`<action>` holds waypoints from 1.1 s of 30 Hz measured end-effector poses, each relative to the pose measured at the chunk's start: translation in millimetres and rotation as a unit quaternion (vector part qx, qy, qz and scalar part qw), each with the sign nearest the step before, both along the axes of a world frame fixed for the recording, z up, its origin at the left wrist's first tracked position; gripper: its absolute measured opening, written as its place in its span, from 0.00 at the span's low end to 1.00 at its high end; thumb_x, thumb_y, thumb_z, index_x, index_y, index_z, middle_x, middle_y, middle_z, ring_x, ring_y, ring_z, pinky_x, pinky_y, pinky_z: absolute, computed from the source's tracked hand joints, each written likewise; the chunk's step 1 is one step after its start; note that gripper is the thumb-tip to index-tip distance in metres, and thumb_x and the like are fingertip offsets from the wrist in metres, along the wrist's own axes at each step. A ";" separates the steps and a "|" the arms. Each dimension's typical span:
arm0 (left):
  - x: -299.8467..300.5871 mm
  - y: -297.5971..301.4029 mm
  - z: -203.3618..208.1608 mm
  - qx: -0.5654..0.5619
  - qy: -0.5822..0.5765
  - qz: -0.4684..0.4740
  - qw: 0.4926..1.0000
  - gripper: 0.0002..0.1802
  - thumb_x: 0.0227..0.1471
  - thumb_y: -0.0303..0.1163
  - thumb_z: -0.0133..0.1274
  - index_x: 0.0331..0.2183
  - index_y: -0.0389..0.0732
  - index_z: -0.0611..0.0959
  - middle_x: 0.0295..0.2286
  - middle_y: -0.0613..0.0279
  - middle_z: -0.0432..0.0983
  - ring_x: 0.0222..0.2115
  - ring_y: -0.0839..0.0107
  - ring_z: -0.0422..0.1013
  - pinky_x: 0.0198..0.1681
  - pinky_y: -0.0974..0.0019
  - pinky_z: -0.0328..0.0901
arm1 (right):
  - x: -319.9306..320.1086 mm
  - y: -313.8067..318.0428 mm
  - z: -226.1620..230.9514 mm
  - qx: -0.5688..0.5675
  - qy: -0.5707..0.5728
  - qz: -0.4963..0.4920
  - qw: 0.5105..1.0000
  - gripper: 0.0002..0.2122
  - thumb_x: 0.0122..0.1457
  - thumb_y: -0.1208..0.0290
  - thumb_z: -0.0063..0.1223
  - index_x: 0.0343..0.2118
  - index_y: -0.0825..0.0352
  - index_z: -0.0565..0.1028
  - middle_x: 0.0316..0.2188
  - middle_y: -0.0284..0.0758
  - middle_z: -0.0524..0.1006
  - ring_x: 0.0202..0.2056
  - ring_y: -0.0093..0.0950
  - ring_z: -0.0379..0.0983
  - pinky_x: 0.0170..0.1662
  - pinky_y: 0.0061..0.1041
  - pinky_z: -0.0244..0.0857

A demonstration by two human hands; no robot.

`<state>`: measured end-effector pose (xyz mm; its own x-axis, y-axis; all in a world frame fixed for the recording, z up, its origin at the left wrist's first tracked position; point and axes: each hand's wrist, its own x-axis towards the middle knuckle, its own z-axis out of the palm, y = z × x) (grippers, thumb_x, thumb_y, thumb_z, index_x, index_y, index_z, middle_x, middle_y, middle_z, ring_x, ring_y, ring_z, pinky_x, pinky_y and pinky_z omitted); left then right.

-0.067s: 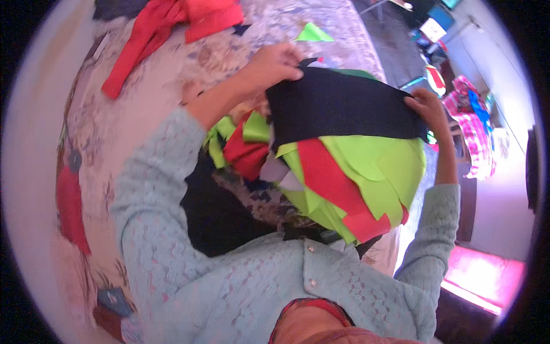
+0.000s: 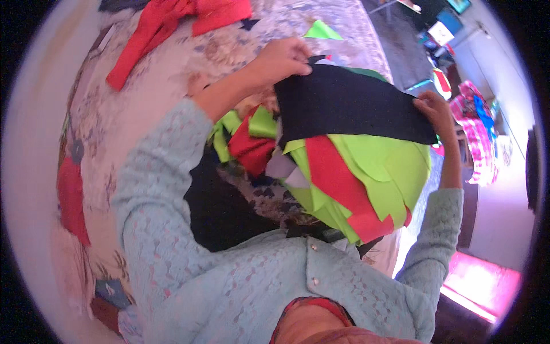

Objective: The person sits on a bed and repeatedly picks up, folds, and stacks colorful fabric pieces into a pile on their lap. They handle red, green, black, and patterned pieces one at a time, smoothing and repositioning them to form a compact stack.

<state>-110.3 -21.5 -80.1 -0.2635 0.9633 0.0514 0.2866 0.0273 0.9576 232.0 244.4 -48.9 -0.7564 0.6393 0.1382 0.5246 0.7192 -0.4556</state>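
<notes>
A black piece of cloth [image 2: 352,106] is stretched between my two hands. My left hand [image 2: 285,58] pinches its upper left corner, while my right hand [image 2: 433,112] grips the upper right edge. Just under and behind it rises a heap of cut cloth pieces, mostly lime green [image 2: 404,172]. A long red strip [image 2: 338,178] lies across that heap, running down toward me. Left of the heap are a crumpled dark red piece [image 2: 250,148] and a small grey piece [image 2: 281,165]. The heap's far side is partly hidden by the black cloth.
Red cloth [image 2: 152,34] lies at the far left of the flower-patterned bed cover [image 2: 143,114]. A small green scrap [image 2: 323,30] sits near the far edge. Black fabric [image 2: 215,206] spreads close to my body. Pink checked cloth [image 2: 475,137] hangs at the right.
The view has shifted slightly, so most things sit a little farther right. Both hands keep their hold on the black cloth, which has hardly changed.
</notes>
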 end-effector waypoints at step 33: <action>-122.4 -34.9 -205.2 -0.257 0.316 -0.038 0.913 0.27 0.41 0.41 0.58 0.43 0.35 0.75 0.42 0.42 0.74 0.46 0.47 0.69 0.48 0.52 0.64 | -87.4 -108.5 8.8 0.090 -0.011 0.249 0.964 0.29 0.59 0.45 0.44 0.58 0.61 0.65 0.57 0.46 0.64 0.57 0.43 0.61 0.58 0.41 0.55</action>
<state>-232.7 -56.4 -285.3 -0.2690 0.9173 -0.2934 0.7966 0.3832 0.4675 144.6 135.9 -40.1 -0.9672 0.1635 0.1944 0.1021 0.9509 -0.2922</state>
